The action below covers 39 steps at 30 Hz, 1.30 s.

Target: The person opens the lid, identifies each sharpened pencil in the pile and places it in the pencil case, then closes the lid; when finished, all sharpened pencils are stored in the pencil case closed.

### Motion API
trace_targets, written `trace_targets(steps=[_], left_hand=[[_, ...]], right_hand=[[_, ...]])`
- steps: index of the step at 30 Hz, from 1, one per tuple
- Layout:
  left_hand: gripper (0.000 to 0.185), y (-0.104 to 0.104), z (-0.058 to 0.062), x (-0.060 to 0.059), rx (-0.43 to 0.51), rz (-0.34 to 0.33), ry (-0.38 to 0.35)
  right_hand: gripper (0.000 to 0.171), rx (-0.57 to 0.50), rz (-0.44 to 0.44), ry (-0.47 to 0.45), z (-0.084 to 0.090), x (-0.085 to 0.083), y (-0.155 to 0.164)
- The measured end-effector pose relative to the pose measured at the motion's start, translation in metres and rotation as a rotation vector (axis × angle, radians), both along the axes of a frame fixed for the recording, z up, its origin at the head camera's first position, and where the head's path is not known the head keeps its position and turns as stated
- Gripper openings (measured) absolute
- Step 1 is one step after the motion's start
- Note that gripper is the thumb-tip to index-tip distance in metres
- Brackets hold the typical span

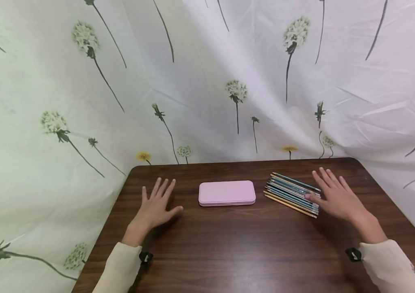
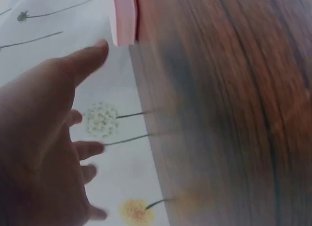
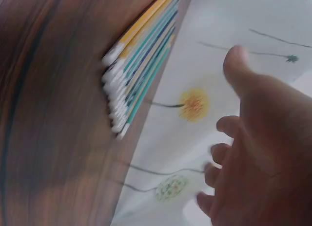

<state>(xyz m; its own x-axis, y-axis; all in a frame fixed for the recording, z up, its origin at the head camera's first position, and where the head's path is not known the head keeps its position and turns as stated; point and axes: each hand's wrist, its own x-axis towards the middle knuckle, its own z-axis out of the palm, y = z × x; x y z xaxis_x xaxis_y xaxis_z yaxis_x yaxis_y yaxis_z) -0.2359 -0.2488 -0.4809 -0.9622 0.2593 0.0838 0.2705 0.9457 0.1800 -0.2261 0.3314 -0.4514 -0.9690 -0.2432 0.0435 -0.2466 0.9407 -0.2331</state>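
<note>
"Left hand (image 1: 156,208) and right hand (image 1: 341,200), holding anything?"
"No, each grip is released and spread above the brown wood-grain table (image 1: 229,248)."
"And the pale-pink rectangular case (image 1: 227,193)?"
"Between them on the table, with slender blue and yellow pencils (image 1: 291,195) near the right hand."

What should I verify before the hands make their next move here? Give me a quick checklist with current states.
1. Left hand free: ok, fingers spread, holding nothing.
2. Right hand free: ok, fingers spread; the right wrist view shows it apart from the pencils.
3. Pencils grouped: ok, lying side by side, right of the pink case.
4. Pink case open: not ok, it looks closed.
5. Room inside the case: cannot tell, its inside is hidden.
</note>
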Motion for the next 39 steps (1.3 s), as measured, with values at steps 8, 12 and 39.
trace_targets(steps=[8,12,39], left_hand=[[0.066,0.03,0.005,0.005,0.132,-0.064,0.044],[0.055,0.052,0.005,0.008,0.219,-0.069,0.069],[0.08,0.112,-0.009,-0.021,0.221,-0.155,0.026]], right_hand=[[0.057,-0.072,0.011,0.111,0.014,0.005,-0.043],[0.045,-0.099,0.059,0.2,0.012,0.005,-0.068],[0.033,-0.08,0.372,0.193,-0.019,-0.042,-0.186]])
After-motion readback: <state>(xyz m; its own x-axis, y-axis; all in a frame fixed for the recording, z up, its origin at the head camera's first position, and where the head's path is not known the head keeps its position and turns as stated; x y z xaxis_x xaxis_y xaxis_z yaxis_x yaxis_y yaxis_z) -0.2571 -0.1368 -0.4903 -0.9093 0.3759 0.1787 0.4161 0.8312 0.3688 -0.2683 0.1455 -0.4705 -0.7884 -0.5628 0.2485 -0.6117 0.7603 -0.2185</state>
